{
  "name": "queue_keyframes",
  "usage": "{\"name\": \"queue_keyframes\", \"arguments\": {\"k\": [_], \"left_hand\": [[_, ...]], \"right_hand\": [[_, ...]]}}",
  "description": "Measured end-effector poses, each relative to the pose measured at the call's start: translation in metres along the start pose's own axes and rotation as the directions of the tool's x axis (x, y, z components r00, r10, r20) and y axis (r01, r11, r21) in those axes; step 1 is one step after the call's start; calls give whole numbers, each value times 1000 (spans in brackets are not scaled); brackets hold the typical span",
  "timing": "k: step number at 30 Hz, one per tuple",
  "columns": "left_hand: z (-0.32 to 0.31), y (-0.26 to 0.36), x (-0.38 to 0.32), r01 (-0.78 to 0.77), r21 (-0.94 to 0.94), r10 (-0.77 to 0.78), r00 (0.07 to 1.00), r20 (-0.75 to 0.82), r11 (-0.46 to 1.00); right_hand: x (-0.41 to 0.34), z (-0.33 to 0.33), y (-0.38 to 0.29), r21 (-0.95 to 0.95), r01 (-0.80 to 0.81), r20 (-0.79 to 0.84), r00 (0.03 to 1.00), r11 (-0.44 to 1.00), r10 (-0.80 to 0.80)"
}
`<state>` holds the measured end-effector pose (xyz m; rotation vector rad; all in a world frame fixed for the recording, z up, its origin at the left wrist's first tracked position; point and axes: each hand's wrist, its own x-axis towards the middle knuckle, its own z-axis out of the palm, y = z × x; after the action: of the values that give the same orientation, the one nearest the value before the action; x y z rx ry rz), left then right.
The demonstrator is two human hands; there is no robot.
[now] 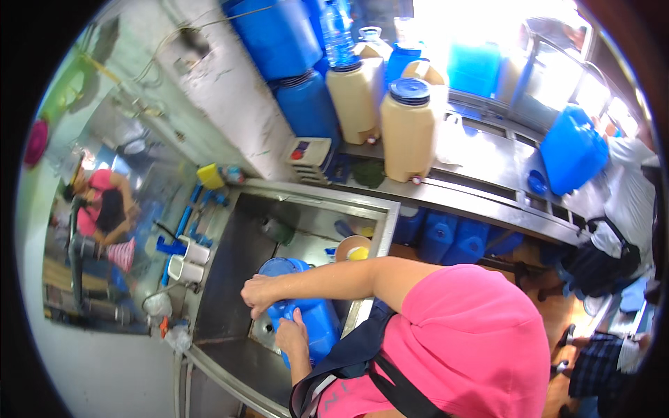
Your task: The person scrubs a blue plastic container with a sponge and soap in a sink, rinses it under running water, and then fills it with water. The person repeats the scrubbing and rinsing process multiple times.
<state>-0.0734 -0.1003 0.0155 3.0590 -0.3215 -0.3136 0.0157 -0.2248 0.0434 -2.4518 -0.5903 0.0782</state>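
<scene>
A blue plastic jerrycan (320, 325) stands tilted in a stainless steel sink (230, 271) before me. My left hand (293, 336) grips it near its upper edge, thumb up. Curled beside the can's round blue lid (277, 267) is my right hand (261, 297); whether its fingers hold something is hidden. Further along the sink lie a tan bowl (353, 243) with a yellow sponge (359, 254) in it, and a dark green container (278, 231).
Beige water containers (409, 133) with taps and blue ones (308, 104) line the steel counter (481, 196). A blue jerrycan (574, 151) stands at its right end. White holders (186, 269) hang by the mirror (112, 224). People (601, 360) are at the right.
</scene>
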Motion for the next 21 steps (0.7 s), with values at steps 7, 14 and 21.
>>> {"name": "queue_keyframes", "arguments": {"k": [7,14,21], "left_hand": [[0,5,1,-62,18,63,997,-46,998],[0,-11,6,-32,-2,31,991,-128,999],[-5,-25,11,-7,-80,-3,993,-121,997]], "right_hand": [[-5,1,-12,-37,-143,257,955,989,148],[-4,4,-17,-402,-109,-360,932,909,-47],[21,7,-29,-493,-182,-229,970,851,75]]}}
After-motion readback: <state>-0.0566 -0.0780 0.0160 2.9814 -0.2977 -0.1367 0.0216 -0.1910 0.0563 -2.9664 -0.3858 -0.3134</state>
